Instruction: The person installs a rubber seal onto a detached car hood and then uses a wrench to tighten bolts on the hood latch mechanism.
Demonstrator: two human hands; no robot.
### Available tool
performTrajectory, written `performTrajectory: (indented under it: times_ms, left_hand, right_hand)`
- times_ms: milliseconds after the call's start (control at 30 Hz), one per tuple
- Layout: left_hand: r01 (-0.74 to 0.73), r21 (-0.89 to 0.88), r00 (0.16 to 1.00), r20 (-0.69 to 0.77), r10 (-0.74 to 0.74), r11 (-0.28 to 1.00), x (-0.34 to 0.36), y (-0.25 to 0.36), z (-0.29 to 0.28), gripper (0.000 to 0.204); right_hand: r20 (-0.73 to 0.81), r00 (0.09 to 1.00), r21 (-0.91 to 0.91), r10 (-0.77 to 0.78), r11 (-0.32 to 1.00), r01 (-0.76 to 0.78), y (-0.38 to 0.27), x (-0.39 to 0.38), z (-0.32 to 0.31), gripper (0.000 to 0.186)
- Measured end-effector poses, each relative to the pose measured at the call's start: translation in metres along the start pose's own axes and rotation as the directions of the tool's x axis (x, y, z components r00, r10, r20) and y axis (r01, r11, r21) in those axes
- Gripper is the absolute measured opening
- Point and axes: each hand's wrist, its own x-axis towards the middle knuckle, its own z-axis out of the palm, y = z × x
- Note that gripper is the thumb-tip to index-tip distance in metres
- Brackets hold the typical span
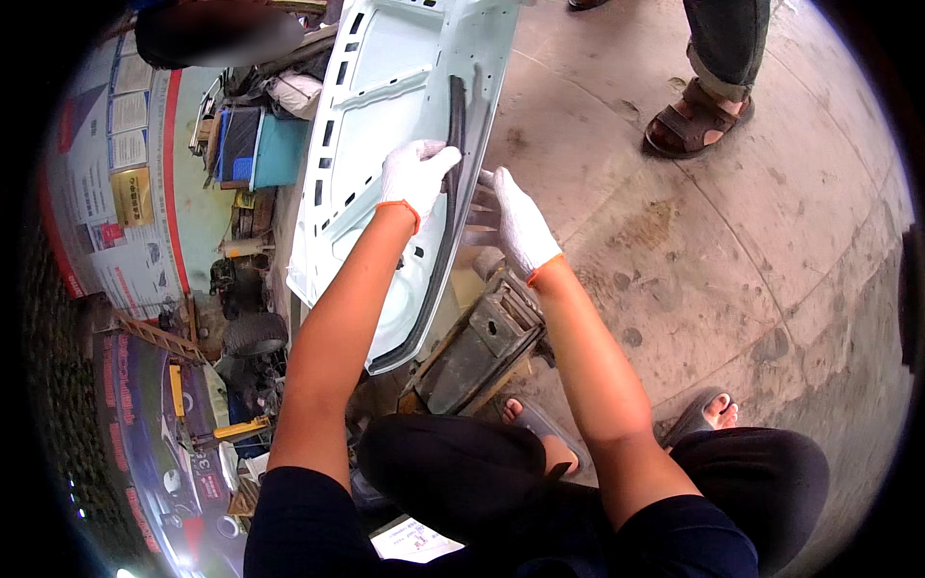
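A pale blue metal car body panel (pixel 381 111), with slots along its left edge, stands tilted in front of me. A black rubber seal strip (pixel 456 106) runs down near its right edge and curves round the bottom corner; its upper end lies loose on the panel. My left hand (pixel 416 175), in a white knit glove with an orange cuff, reaches over the panel and has its thumb and fingers closed on the strip. Beside the panel's right edge is my right hand (pixel 520 223), gloved the same way, its fingers stretched out toward the edge and slightly blurred.
Under the panel's lower end is a dark metal stand (pixel 487 337). Another person's sandalled foot (pixel 696 125) is on the concrete floor (pixel 694 270) at the far right. To the left are a teal box (pixel 279 149), a tyre (pixel 255 333), assorted clutter and printed wall posters (pixel 125 173).
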Motion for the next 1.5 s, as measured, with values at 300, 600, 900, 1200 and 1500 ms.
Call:
performTrajectory:
  times_ms: [300, 600, 900, 1200, 1500]
  left_hand:
    - [-0.139, 0.402, 0.966, -0.147, 0.213, 0.905, -0.002, -0.003, 0.011, 0.039]
    - [-0.172, 0.577, 0.906, -0.225, 0.357, 0.799, -0.012, 0.000, 0.031, 0.041]
    - [-0.283, 0.513, 0.958, 0.104, 0.269, 0.811, -0.003, 0.010, 0.009, 0.036]
    - [-0.003, 0.152, 0.941, 0.334, -0.049, 0.988, 0.028, 0.018, -0.013, 0.029]
    - [0.122, 0.136, 0.912, 0.376, -0.165, 0.983, 0.043, 0.021, -0.010, 0.031]
  right_hand:
    - [-0.022, 1.000, -0.010, 0.004, 1.000, -0.004, -0.005, -0.011, 0.009, 0.069]
    - [-0.074, 0.966, -0.288, -0.248, 0.933, 0.217, 0.031, 0.016, -0.003, 0.061]
    - [-0.083, 0.961, -0.373, -0.265, 0.902, 0.217, 0.030, 0.014, -0.006, 0.064]
    - [-0.060, 0.994, -0.201, -0.095, 0.976, 0.081, 0.013, -0.001, 0.002, 0.065]
    - [0.015, 0.990, -0.057, -0.140, 0.988, 0.141, 0.025, 0.012, -0.004, 0.069]
